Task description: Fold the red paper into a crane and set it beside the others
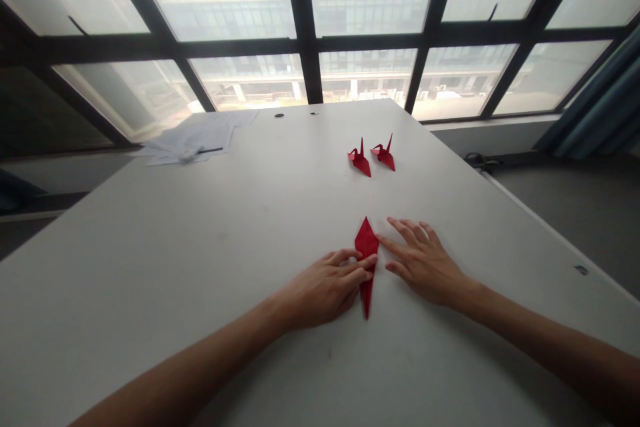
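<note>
Presently, extended left hand is pressing red origami base, lower centre; any nudge from splayed right hand is risking skew.

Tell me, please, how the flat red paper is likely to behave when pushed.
The flat red paper is probably light, being small and thin. Its folded layers likely make it fairly stiff, though the narrow near point might bend. Lying flat on the table, it would probably slide, not roll, if the left hand weren't on it.
</note>
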Available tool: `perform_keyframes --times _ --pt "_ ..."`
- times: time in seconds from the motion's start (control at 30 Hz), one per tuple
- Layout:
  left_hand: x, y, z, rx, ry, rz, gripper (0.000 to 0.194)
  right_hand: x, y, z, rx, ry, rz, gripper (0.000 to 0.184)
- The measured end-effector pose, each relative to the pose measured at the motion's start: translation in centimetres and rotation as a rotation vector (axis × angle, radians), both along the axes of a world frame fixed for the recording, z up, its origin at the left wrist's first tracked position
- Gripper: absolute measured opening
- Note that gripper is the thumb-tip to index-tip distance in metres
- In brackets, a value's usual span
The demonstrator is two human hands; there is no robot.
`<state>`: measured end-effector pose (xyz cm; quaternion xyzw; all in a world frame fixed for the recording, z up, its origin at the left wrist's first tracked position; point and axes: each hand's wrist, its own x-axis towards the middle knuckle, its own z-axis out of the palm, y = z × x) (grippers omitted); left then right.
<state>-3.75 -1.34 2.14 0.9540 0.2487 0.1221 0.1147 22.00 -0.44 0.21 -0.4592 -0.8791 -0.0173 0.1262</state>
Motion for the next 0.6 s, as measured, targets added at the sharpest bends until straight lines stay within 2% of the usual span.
perform_keyframes --times 0.1,0.27,0.4,0.6 --pt "0.00 -0.02 0.04 0.003 0.010 0.000 0.029 0.09 0.17 -0.10 0.024 0.018 -0.011 0.052" --pt "-0.10 -0.04 0.21 0.003 -0.001 -0.008 0.027 -0.36 -0.21 -0.46 -0.022 0.011 0.094 0.048" --pt "-0.07 0.00 -0.09 0.020 -0.059 -0.005 0.026 -0.60 -0.31 -0.69 -0.036 0.030 0.079 0.048" --pt "0.24 -0.35 -0.27 0.028 -0.003 0.057 0.028 -0.84 -0.45 -0.82 -0.056 0.051 0.090 0.049"
